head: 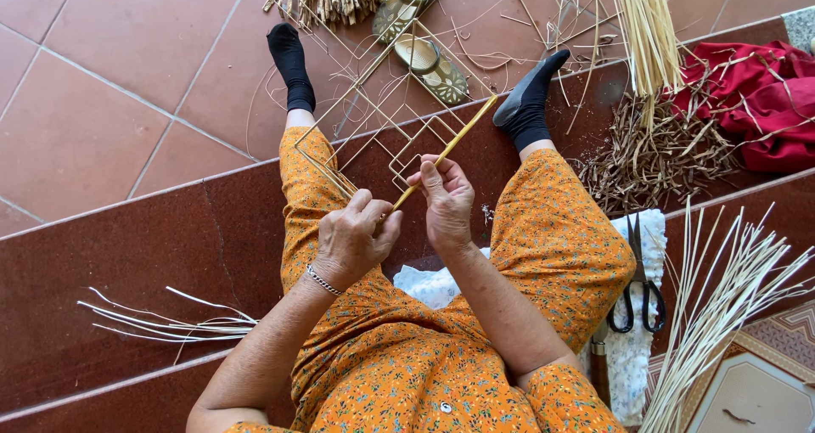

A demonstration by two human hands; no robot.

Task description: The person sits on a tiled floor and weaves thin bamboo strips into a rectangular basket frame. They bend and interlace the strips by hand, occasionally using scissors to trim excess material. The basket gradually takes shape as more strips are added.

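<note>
A thin metal wire frame (pixel 386 123) of nested rectangles stands between my knees, leaning from my left thigh toward the floor. A flat yellow cane strip (pixel 447 146) runs diagonally across it. My right hand (pixel 446 202) pinches the strip's lower part, thumb up. My left hand (pixel 355 236), with a silver bracelet at the wrist, grips the frame's near edge and the strip's end. I sit on a dark red step in orange flowered trousers and black socks.
Black scissors (pixel 637 293) lie on a white cloth at my right. Pale cane strips (pixel 722 306) fan out at lower right, a few more (pixel 170 323) at left. Brown scraps (pixel 654 157), red fabric (pixel 760 102), two sandals (pixel 429 59) and a straw bundle (pixel 649 25) lie ahead.
</note>
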